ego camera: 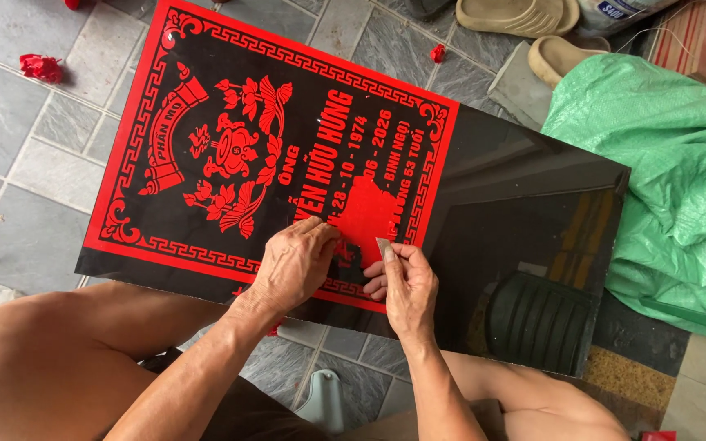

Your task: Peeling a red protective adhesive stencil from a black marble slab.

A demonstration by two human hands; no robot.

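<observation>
Head view: a glossy black slab (533, 212) lies slantwise across the person's knees above a floor (34, 147) of grey square tiles with pale joints; red film (206, 131) with a key-pattern border, flowers and lettering covers its left part; the bare right part mirrors a dark ribbed shape. The left hand (294, 265) presses flat on the slab's near edge, fingers closed together on the film and holding nothing; the right hand (406, 282) sits just beside it, its grip pinched shut on a small blade (384, 247), whose tip meets a loose red patch (365, 216) of film among the lettering. Red scraps (41, 67) lie on the tiles at upper left, another (437, 54) near the slab's top edge. A green sack (663, 163) is bunched to the right, touching the slab's corner; two beige sandals (516, 15) rest on the tiles beyond it.
</observation>
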